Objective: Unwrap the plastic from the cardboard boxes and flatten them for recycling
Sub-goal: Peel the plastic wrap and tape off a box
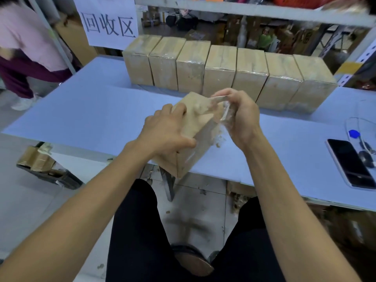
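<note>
- Cardboard box [191,135], tilted, sat at the desk's [91,110] near edge, partly overhanging it.
- Left hand [164,131] gripped the box, fingers curled over its top and thumb on its side.
- Right hand [242,117] pinched clear plastic wrap [221,117] peeled off the box's right side.
- Seven wrapped boxes [223,72] lined the desk's far edge; a phone [350,162] lay at its right end.

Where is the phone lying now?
In the head view, the phone lies on the table at the far right, near its front edge, right of the right hand.
</note>
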